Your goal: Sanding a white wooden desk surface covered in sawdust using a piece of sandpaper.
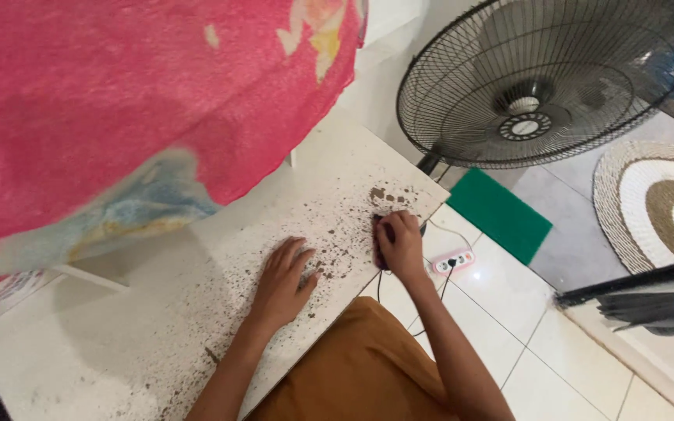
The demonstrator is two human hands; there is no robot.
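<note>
- Looking down, I see my right hand (399, 245) curled shut over a small dark pad (377, 248) pressed onto the tabletop (157, 327), near its edge closest to the fan (544, 78).
- My left hand (282, 281) lies flat beside the pad, fingers spread, holding nothing.
- Brown specks (352, 218) are scattered around the pad, thickest on its fan side.
- The pad looks soft, light and squashy, I judge; gripping it over the top with the palm pressing down suits it best.
- A power strip (452, 261) lies on the floor just beyond the pad; a green mat (501, 212) sits nearer the fan.
</note>
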